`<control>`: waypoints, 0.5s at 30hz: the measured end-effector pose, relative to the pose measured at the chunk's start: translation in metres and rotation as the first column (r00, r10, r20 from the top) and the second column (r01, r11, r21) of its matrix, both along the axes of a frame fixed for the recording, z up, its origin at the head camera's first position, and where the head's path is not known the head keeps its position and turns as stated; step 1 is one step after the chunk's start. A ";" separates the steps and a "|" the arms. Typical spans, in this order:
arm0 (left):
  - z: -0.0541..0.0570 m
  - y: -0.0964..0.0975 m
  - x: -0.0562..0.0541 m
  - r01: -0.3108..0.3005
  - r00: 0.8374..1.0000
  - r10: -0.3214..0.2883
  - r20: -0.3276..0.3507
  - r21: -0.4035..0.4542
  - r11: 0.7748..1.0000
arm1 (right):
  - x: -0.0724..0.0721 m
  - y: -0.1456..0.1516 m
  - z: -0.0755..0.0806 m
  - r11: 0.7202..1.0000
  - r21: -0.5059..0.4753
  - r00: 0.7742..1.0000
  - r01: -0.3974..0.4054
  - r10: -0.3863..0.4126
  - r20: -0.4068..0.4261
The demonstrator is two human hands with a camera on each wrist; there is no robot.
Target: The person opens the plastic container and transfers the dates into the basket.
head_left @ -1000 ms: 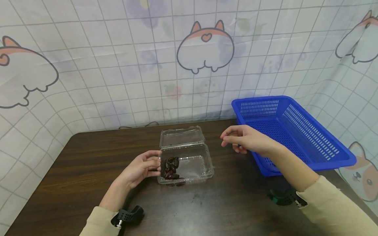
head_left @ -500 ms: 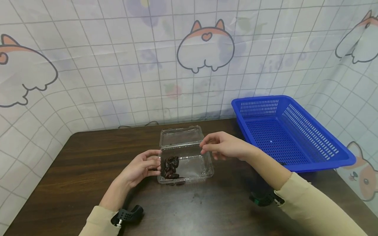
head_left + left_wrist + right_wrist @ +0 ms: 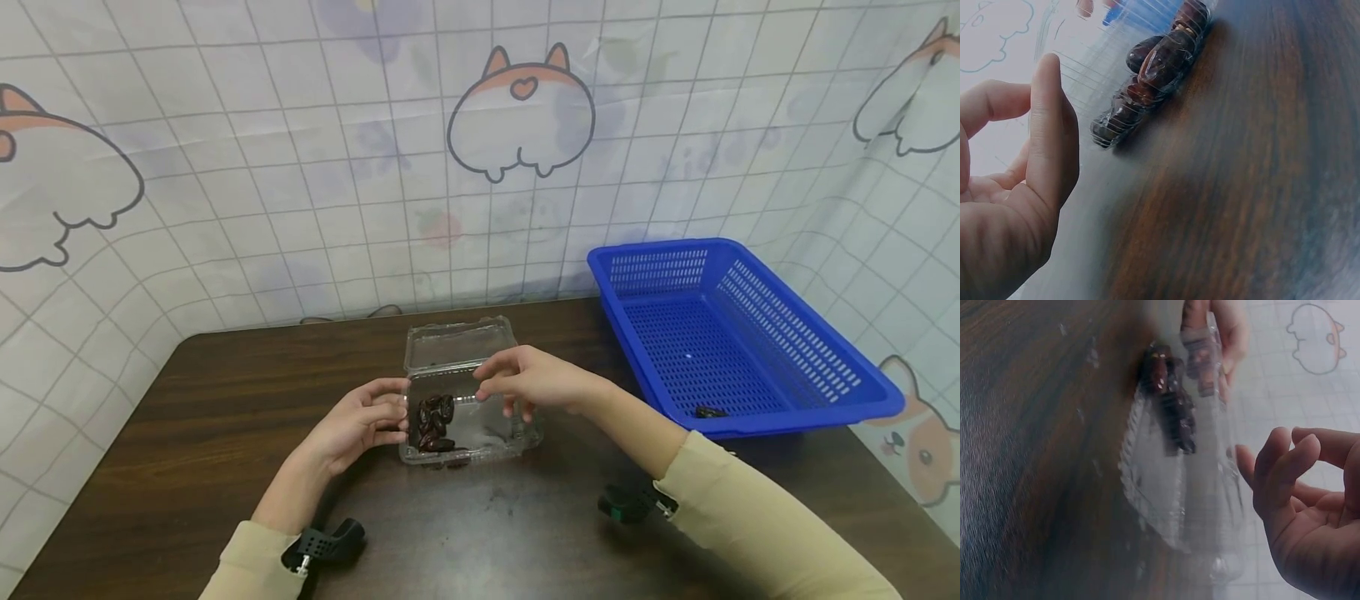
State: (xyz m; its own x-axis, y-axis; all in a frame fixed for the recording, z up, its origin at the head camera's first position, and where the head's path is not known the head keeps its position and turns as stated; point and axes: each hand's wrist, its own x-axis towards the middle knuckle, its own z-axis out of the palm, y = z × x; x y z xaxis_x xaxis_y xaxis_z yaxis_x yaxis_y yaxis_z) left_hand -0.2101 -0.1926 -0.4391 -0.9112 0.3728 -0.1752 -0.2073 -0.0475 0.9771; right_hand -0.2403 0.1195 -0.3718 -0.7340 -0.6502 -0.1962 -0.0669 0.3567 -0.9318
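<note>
In the head view a clear plastic clamshell box (image 3: 491, 433) lies on the table with its lid (image 3: 459, 344) folded back. Several dark brown dates (image 3: 433, 423) are clustered at its left end. My left hand (image 3: 367, 421) rests against the box's left side, fingers spread along the wall. Above the right part of the box hovers my right hand (image 3: 536, 383), empty, its fingers loosely bent. In the left wrist view the thumb (image 3: 1046, 131) points up beside the dates (image 3: 1160, 65). The right wrist view has the right hand (image 3: 1310, 506) near the box wall, and the dates (image 3: 1172, 400) are blurred.
At the right stands a blue plastic basket (image 3: 817, 419) with slotted walls, overhanging the table edge. One dark date (image 3: 710, 412) lies inside near its front wall. A dark wood-grain table (image 3: 247, 392) carries the box. Behind it hangs a printed grid curtain (image 3: 360, 208).
My right hand has moved left, from beside the basket to over the box. Its arm has uncovered the date in the basket. The left hand and the box have stayed put.
</note>
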 end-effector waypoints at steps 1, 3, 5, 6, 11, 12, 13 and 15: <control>0.000 -0.001 0.000 0.000 1.000 0.000 -0.001 -0.001 1.000 | 0.000 -0.003 -0.002 1.000 -0.003 1.000 -0.002 0.002 0.015; 0.000 -0.001 0.000 -0.001 1.000 0.001 -0.001 -0.003 1.000 | -0.001 -0.007 -0.005 1.000 -0.007 0.999 -0.002 0.002 0.041; 0.000 -0.001 0.000 -0.003 1.000 0.003 0.001 -0.006 1.000 | -0.001 -0.012 -0.008 1.000 -0.008 0.998 -0.001 0.002 0.062; 0.000 -0.001 0.000 -0.003 1.000 0.003 0.003 -0.006 1.000 | -0.001 -0.014 -0.010 1.000 -0.006 0.998 -0.002 0.003 0.067; 0.001 0.001 0.000 -0.012 1.000 0.012 0.008 -0.012 1.000 | 0.000 -0.023 -0.015 1.000 0.014 0.998 -0.014 0.013 0.064; 0.001 0.001 0.000 -0.015 1.000 0.015 0.009 -0.012 1.000 | 0.000 -0.024 -0.016 1.000 0.018 0.998 -0.014 0.013 0.063; 0.001 0.001 0.000 -0.017 1.000 0.017 0.009 -0.012 1.000 | 0.000 -0.026 -0.017 1.000 0.015 0.998 -0.012 0.011 0.066; 0.001 0.001 0.001 -0.020 1.000 0.020 0.011 -0.010 1.000 | -0.001 -0.030 -0.018 1.000 0.014 0.997 -0.004 0.003 0.082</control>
State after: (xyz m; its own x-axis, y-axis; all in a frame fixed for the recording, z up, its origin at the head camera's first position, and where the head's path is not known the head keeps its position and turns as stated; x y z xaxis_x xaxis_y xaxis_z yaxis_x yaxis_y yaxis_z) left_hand -0.2094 -0.1920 -0.4381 -0.9164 0.3527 -0.1892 -0.2177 -0.0426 0.9751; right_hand -0.2409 0.0897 -0.3895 -0.7126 -0.6495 -0.2653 0.0085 0.3702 -0.9289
